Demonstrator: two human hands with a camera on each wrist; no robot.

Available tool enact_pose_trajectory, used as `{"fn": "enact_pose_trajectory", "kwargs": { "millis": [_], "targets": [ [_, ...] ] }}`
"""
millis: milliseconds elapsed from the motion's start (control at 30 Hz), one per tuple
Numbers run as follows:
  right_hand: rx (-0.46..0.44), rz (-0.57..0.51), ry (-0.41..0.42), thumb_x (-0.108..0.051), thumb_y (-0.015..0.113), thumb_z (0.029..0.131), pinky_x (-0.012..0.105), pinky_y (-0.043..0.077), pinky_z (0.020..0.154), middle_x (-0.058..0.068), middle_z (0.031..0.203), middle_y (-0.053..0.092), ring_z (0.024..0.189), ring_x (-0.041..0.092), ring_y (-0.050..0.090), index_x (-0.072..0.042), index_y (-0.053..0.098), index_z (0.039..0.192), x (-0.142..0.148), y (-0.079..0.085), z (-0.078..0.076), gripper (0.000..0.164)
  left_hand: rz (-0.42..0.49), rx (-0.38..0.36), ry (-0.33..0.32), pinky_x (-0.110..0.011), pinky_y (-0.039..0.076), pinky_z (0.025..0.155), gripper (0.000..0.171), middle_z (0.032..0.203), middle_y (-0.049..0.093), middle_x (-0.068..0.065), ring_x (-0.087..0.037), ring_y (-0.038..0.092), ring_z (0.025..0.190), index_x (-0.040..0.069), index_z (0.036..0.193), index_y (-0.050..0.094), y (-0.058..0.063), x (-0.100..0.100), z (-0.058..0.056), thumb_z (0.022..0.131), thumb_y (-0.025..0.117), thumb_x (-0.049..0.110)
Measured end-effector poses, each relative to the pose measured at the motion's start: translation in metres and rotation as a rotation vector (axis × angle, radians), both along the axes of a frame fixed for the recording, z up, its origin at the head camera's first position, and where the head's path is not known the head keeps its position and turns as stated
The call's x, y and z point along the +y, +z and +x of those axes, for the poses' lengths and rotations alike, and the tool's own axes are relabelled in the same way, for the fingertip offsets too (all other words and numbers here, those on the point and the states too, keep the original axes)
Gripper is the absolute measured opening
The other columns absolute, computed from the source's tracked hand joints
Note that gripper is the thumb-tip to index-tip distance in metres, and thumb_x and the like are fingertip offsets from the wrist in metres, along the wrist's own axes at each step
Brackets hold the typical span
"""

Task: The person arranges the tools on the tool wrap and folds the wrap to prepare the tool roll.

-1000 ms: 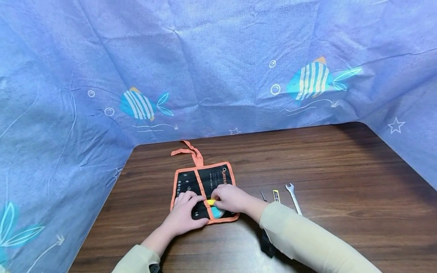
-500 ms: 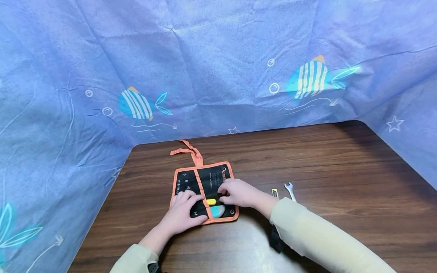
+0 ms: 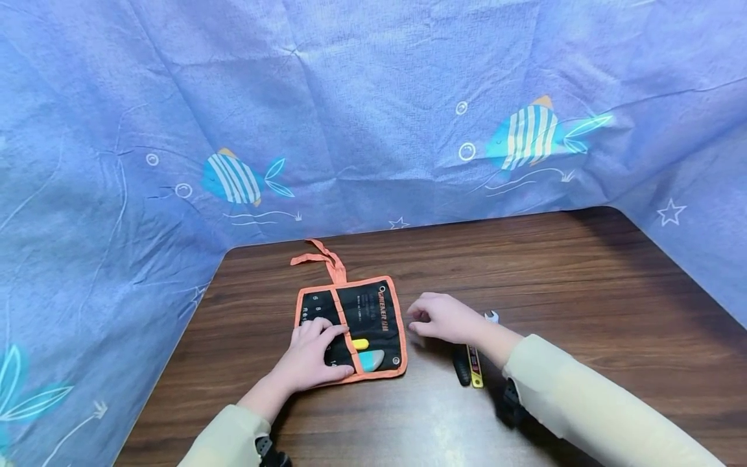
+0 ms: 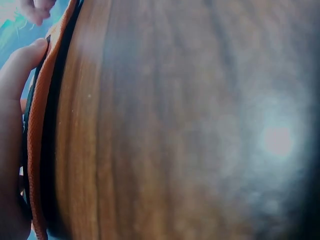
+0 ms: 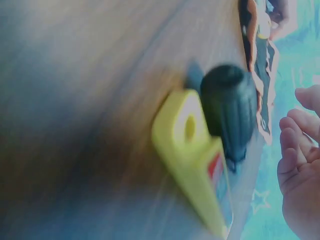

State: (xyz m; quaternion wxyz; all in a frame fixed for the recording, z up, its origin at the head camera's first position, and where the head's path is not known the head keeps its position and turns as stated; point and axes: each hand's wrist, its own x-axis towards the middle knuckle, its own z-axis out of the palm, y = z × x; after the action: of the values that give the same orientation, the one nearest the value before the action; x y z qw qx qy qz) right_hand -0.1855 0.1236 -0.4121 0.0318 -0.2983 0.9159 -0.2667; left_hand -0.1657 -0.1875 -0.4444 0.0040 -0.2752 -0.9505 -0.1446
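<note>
A black tool roll with orange edging lies spread on the table, in the head view. My left hand rests on its numbered pocket side, fingers spread and thumb near the lower edge. A yellow rounded end and a turquoise-and-grey rounded end stick out of the pockets. My right hand hovers right of the roll, fingers loosely bent, holding nothing. Under its forearm lie a black-handled tool resembling a screwdriver and a flat yellow tool with a hole in its end.
An open-ended wrench lies beyond my right forearm, mostly hidden by it. Orange ties trail from the roll's far edge. A blue fish-patterned cloth hangs behind the brown wooden table.
My right hand has let go of the yellow end in the pocket and moved right, off the roll. My left hand stays on the roll, nearly unmoved.
</note>
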Motion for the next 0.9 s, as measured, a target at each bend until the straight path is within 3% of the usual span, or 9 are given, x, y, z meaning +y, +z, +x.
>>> {"fn": "enact_pose_trajectory", "kwargs": {
  "millis": [267, 467, 900],
  "targets": [
    [0.088, -0.024, -0.058, -0.022, 0.067, 0.084, 0.030, 0.047, 0.072, -0.005, 0.089, 0.060, 0.080, 0.008, 0.057, -0.006, 0.069, 0.102, 0.038, -0.001, 0.008, 0.023, -0.011, -0.039, 0.012, -0.044, 0.027, 0.090, 0.078, 0.107, 0.043, 0.006, -0.016, 0.036, 0.100, 0.032, 0.133, 0.052, 0.001, 0.000, -0.005, 0.069, 0.057, 0.077],
    [0.089, -0.053, -0.136, -0.020, 0.069, 0.082, 0.029, 0.047, 0.070, -0.007, 0.088, 0.059, 0.078, 0.007, 0.056, -0.007, 0.068, 0.098, 0.064, -0.006, 0.017, 0.020, -0.044, -0.058, 0.016, -0.043, 0.027, 0.089, 0.078, 0.106, 0.040, 0.007, -0.017, 0.034, 0.100, 0.038, 0.136, 0.047, -0.002, 0.000, -0.007, 0.069, 0.055, 0.078],
    [0.102, -0.066, -0.201, -0.016, 0.071, 0.079, 0.029, 0.046, 0.067, -0.008, 0.084, 0.059, 0.075, 0.007, 0.056, -0.007, 0.066, 0.096, 0.102, -0.013, 0.031, 0.020, -0.030, -0.078, 0.013, -0.043, 0.027, 0.086, 0.078, 0.106, 0.039, 0.005, -0.017, 0.033, 0.099, 0.039, 0.136, 0.047, -0.002, 0.001, -0.008, 0.069, 0.055, 0.078]
  ]
}}
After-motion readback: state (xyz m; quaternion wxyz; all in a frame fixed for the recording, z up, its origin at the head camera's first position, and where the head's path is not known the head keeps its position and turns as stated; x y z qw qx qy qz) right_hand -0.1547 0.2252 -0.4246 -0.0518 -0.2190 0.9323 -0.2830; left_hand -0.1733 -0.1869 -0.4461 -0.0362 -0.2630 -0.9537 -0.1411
